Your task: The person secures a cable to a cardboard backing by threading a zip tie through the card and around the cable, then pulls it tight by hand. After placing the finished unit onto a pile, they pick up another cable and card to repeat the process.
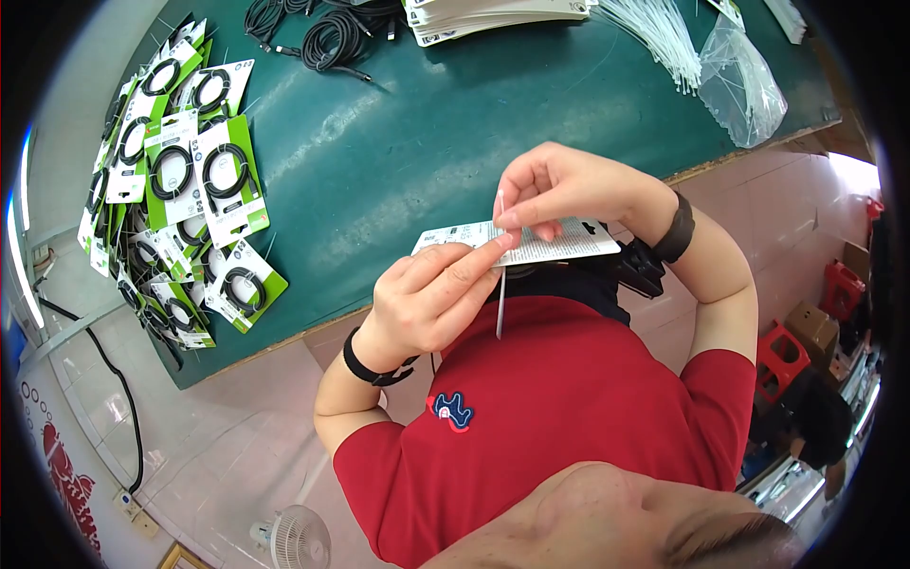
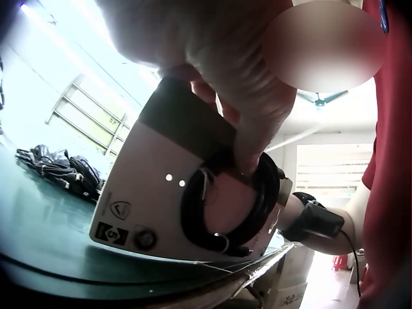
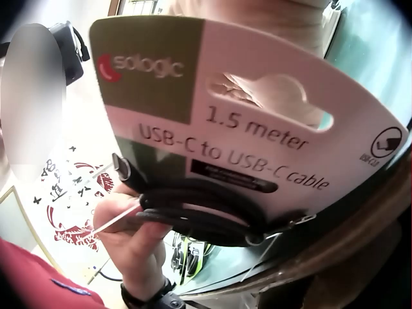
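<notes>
A printed cardboard package card (image 1: 573,245) is tilted at the table's near edge, its text-covered back facing up in the head view. My left hand (image 1: 427,299) grips its left part, fingertips on the back. On the card's front sits a coiled black USB-C cable (image 3: 206,215), with the left thumb and fingers around it in the right wrist view. A thin white cable tie (image 1: 500,313) sticks out below the left fingers toward the shirt. Above the card, my right hand (image 1: 559,190) pinches a thin white tie end between thumb and forefinger, close to the left fingertips.
Many carded cables (image 1: 199,180) lie piled on the table's left side. Loose black cables (image 1: 334,40), a stack of cards (image 1: 493,19), a bundle of white cable ties (image 1: 659,43) and a clear plastic bag (image 1: 744,90) lie along the far side of the green table (image 1: 379,180).
</notes>
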`<state>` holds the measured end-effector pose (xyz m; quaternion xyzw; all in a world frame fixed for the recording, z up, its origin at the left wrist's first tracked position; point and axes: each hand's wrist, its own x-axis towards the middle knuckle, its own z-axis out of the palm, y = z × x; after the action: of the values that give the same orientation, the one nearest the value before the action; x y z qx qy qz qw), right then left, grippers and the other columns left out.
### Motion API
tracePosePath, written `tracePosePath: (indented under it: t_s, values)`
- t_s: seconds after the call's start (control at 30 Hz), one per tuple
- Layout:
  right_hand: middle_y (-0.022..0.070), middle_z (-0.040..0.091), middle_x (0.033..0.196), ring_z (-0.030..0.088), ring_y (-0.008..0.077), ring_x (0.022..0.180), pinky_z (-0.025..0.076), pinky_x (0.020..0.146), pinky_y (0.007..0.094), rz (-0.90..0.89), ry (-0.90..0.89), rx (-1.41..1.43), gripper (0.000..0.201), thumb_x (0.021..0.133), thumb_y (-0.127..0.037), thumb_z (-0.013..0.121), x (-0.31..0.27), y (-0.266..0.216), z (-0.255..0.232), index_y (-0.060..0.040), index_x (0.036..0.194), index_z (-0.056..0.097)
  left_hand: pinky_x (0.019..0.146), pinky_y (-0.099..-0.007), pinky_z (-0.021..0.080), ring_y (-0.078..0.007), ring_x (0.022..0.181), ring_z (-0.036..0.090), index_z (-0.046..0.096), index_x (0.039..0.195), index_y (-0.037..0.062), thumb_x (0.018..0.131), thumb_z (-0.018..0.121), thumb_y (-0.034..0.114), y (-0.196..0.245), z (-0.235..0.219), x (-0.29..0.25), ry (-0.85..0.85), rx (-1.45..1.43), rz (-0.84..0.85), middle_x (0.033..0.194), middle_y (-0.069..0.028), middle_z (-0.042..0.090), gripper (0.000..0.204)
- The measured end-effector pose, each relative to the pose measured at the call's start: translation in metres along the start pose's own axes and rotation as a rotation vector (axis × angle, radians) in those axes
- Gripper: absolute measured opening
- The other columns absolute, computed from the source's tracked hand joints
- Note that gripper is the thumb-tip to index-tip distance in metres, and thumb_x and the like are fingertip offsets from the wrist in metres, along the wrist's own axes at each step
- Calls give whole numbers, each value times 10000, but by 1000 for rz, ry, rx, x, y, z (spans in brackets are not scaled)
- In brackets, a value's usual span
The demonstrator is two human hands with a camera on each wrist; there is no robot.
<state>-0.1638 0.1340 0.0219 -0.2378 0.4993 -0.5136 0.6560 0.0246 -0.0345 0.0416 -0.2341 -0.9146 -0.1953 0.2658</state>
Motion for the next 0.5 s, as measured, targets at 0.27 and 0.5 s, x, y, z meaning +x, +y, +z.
tracePosePath:
  t_s: [0.27, 0.5]
  values:
    - [61, 712, 963, 609, 94, 750, 489, 659, 235, -183, 118, -295, 128, 933, -96, 716, -6, -3, 4, -11, 1028, 707, 591, -270, 530, -185, 800, 685, 718, 864, 34, 717, 746, 28, -12, 4, 3, 23, -30, -10, 1031, -68, 743, 150]
    - [63, 642, 891, 609, 204, 768, 485, 661, 297, -994, 321, -1219, 223, 792, -32, 774, -42, -37, 26, -66, 1007, 725, 605, -310, 549, -221, 776, 678, 704, 888, 44, 714, 765, 5, -13, 8, 21, 95, -86, -161, 967, -55, 737, 188]
